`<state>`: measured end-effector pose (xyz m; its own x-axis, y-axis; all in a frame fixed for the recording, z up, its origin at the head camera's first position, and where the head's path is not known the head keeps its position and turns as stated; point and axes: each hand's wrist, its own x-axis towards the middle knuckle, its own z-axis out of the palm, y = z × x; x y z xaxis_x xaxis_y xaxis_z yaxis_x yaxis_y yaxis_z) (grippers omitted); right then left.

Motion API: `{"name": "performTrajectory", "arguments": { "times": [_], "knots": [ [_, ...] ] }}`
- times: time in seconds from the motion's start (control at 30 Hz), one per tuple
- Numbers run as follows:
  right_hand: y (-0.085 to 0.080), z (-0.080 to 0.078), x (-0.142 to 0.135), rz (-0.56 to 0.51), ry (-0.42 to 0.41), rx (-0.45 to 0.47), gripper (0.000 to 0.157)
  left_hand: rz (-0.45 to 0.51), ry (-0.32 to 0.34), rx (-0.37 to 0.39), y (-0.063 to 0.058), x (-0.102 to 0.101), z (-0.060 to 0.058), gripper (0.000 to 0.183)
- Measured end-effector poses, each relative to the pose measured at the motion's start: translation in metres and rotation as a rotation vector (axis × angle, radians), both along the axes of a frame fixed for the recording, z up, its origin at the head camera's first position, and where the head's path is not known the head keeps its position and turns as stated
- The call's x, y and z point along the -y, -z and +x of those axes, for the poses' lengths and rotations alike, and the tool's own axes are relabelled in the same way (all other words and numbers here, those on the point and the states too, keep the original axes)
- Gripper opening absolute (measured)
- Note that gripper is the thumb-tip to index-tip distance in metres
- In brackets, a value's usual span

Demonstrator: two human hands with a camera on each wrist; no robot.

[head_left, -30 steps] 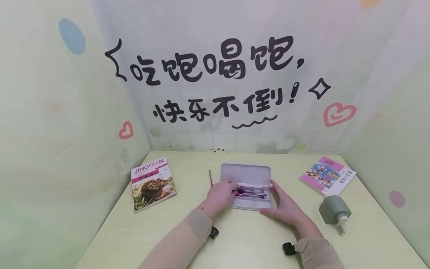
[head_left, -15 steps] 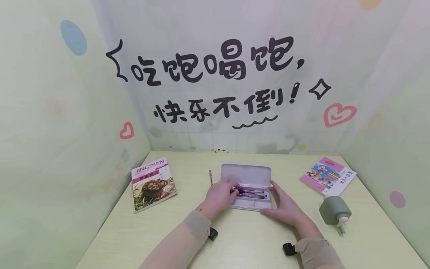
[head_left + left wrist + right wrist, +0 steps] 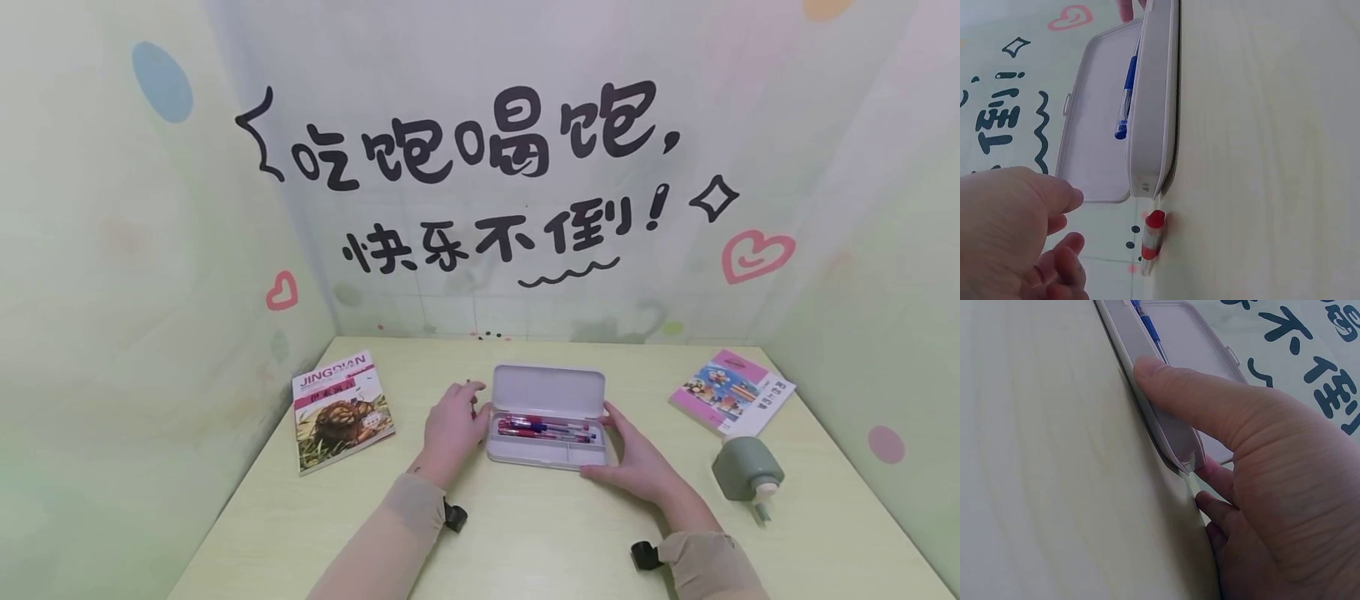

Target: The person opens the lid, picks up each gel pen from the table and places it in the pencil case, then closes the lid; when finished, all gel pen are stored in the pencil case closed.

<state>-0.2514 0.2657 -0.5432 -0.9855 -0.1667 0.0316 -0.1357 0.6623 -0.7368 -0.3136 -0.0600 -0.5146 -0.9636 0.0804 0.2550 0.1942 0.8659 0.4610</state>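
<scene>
A pale lilac pencil case [image 3: 548, 390] lies on the table with its lid raised. Several pens [image 3: 542, 431] with red and blue parts are in its rear compartment. My right hand [image 3: 641, 462] holds the case's right end, thumb [image 3: 1175, 387] on the front wall and fingers behind. To the left of the case is my left hand [image 3: 453, 429], fingers loosely bent, holding nothing. Close by that hand, a red-capped pen [image 3: 1153, 234] lies on the table past the case's left end; in the head view the fingers mostly hide it.
At the left stands out a book [image 3: 343, 412] with a lion cover. A pink book [image 3: 731, 392] lies at the back right, and a grey-green pump bottle [image 3: 746, 468] lies before it. Walls border the table [image 3: 555, 533] at the back and sides.
My left hand has let go of the pens in the case and moved left, out to the loose pen beside it. The right hand and the case have stayed put.
</scene>
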Motion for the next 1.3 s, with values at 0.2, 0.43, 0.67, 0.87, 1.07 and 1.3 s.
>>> {"name": "performTrajectory", "arguments": {
  "times": [0.2,0.43,0.67,0.87,1.07,1.3],
  "knots": [
    [0.002,-0.001,-0.001,0.006,0.001,-0.018,0.135,0.034,-0.052,0.049,0.009,0.016,-0.003,0.049],
    [0.004,-0.001,-0.001,0.012,0.006,-0.024,0.134,0.052,-0.065,0.112,0.017,0.021,-0.002,0.053],
    [0.004,-0.001,-0.001,0.008,0.006,-0.018,0.134,0.045,-0.056,0.142,0.025,0.022,-0.002,0.058],
    [0.002,0.000,0.000,0.014,0.007,-0.015,0.133,0.026,-0.066,0.175,0.026,0.020,-0.003,0.064],
    [0.000,0.001,0.000,0.015,0.005,-0.008,0.133,0.029,-0.081,0.172,0.022,0.018,-0.001,0.050],
    [0.001,0.000,-0.001,0.004,0.000,-0.017,0.135,0.033,-0.086,0.166,0.023,0.019,-0.002,0.024]
  ]
}}
